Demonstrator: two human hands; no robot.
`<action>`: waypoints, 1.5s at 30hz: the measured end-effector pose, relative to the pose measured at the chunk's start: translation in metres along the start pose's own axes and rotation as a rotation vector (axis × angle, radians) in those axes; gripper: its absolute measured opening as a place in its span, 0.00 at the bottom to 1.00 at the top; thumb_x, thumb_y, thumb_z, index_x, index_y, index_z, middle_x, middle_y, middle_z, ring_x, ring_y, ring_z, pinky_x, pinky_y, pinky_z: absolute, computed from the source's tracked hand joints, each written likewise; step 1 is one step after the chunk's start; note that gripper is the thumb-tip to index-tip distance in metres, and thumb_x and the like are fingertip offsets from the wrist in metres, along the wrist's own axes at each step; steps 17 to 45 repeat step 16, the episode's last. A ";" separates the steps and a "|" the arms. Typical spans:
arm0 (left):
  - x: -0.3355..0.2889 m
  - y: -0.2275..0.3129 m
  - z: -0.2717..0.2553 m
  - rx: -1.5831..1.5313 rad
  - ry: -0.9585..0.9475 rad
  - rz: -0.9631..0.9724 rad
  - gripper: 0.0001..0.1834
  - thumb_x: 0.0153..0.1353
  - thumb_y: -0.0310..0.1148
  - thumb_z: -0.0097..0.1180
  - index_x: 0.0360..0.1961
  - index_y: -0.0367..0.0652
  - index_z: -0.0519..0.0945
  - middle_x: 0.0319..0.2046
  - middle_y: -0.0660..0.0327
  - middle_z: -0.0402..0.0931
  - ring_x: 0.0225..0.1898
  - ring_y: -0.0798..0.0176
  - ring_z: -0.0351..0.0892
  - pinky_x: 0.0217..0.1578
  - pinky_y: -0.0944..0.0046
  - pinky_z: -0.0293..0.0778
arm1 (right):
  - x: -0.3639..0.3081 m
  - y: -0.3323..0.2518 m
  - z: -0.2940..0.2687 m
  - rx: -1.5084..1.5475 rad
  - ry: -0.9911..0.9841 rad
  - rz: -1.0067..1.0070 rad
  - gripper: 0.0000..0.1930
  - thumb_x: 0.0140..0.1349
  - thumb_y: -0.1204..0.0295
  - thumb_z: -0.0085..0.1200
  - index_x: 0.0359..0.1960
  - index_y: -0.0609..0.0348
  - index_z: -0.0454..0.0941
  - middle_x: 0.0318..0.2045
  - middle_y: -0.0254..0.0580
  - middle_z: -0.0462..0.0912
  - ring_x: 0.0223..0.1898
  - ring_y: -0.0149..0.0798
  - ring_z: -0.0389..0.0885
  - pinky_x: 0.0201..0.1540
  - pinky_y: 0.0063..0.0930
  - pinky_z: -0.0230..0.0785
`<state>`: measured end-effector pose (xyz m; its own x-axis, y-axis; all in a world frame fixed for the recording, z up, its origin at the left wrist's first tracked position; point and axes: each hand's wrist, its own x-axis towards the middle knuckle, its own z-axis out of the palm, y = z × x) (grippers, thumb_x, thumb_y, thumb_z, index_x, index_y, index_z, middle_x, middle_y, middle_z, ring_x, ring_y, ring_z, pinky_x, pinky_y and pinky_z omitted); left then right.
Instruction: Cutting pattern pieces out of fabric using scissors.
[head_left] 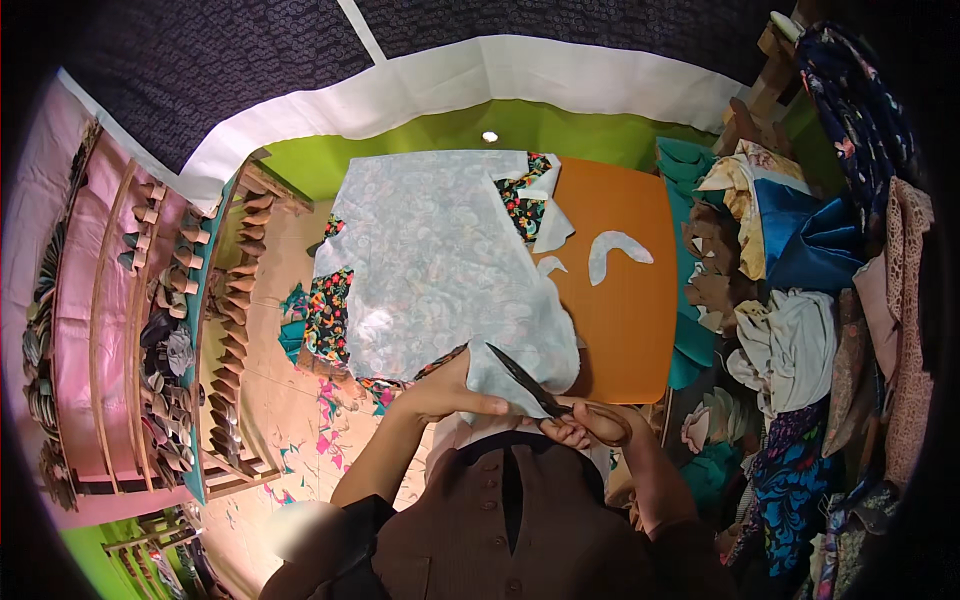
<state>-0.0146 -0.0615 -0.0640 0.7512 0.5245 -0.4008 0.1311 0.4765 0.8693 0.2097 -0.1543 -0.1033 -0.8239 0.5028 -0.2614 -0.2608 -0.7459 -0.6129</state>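
Observation:
A large whitish, thin cloth [430, 250] lies over a black floral fabric [330, 310], whose bright flowers show at the left and upper right edges. My left hand [450, 392] pinches the near edge of the whitish cloth, thumb on top; its fingertips are hidden underneath. In my right hand [580, 428] is a pair of large dark scissors [530, 383], gripped by the handles near my body. Their blades point up and to the left across the cloth, beside my left hand. A curved whitish cut piece [617, 250] rests apart on the orange-brown table [620, 340].
Shelves with rows of shoe lasts [232, 320] stand at the left. Piled fabrics, with a white cloth [795, 345] and a blue satin [805, 230], crowd the right. Colourful scraps [330, 420] litter the floor. A dark patterned curtain [270, 70] hangs beyond the table.

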 end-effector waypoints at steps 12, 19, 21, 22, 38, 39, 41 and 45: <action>-0.002 0.006 0.004 0.128 0.029 0.008 0.43 0.36 0.33 0.67 0.54 0.35 0.57 0.47 0.57 0.64 0.50 0.62 0.61 0.52 0.66 0.55 | -0.001 0.006 -0.009 0.122 -0.160 0.165 0.40 0.41 0.31 0.32 0.40 0.58 0.62 0.20 0.23 0.54 0.15 0.15 0.48 0.15 0.08 0.45; -0.002 0.013 0.007 0.100 -0.024 -0.045 0.41 0.39 0.33 0.65 0.54 0.35 0.57 0.47 0.55 0.65 0.49 0.65 0.62 0.52 0.66 0.56 | 0.005 0.012 -0.015 0.087 -0.128 0.168 0.51 0.38 0.28 0.28 0.53 0.61 0.58 0.19 0.24 0.55 0.14 0.17 0.48 0.14 0.12 0.47; -0.002 0.013 0.007 0.100 -0.024 -0.045 0.41 0.39 0.33 0.65 0.54 0.35 0.57 0.47 0.55 0.65 0.49 0.65 0.62 0.52 0.66 0.56 | 0.005 0.012 -0.015 0.087 -0.128 0.168 0.51 0.38 0.28 0.28 0.53 0.61 0.58 0.19 0.24 0.55 0.14 0.17 0.48 0.14 0.12 0.47; -0.002 0.013 0.007 0.100 -0.024 -0.045 0.41 0.39 0.33 0.65 0.54 0.35 0.57 0.47 0.55 0.65 0.49 0.65 0.62 0.52 0.66 0.56 | 0.005 0.012 -0.015 0.087 -0.128 0.168 0.51 0.38 0.28 0.28 0.53 0.61 0.58 0.19 0.24 0.55 0.14 0.17 0.48 0.14 0.12 0.47; -0.002 0.013 0.007 0.100 -0.024 -0.045 0.41 0.39 0.33 0.65 0.54 0.35 0.57 0.47 0.55 0.65 0.49 0.65 0.62 0.52 0.66 0.56 | 0.005 0.012 -0.015 0.087 -0.128 0.168 0.51 0.38 0.28 0.28 0.53 0.61 0.58 0.19 0.24 0.55 0.14 0.17 0.48 0.14 0.12 0.47; -0.002 0.013 0.007 0.100 -0.024 -0.045 0.41 0.39 0.33 0.65 0.54 0.35 0.57 0.47 0.55 0.65 0.49 0.65 0.62 0.52 0.66 0.56 | 0.005 0.012 -0.015 0.087 -0.128 0.168 0.51 0.38 0.28 0.28 0.53 0.61 0.58 0.19 0.24 0.55 0.14 0.17 0.48 0.14 0.12 0.47; -0.002 0.013 0.007 0.100 -0.024 -0.045 0.41 0.39 0.33 0.65 0.54 0.35 0.57 0.47 0.55 0.65 0.49 0.65 0.62 0.52 0.66 0.56 | 0.005 0.012 -0.015 0.087 -0.128 0.168 0.51 0.38 0.28 0.28 0.53 0.61 0.58 0.19 0.24 0.55 0.14 0.17 0.48 0.14 0.12 0.47; -0.002 0.013 0.007 0.100 -0.024 -0.045 0.41 0.39 0.33 0.65 0.54 0.35 0.57 0.47 0.55 0.65 0.49 0.65 0.62 0.52 0.66 0.56 | 0.005 0.012 -0.015 0.087 -0.128 0.168 0.51 0.38 0.28 0.28 0.53 0.61 0.58 0.19 0.24 0.55 0.14 0.17 0.48 0.14 0.12 0.47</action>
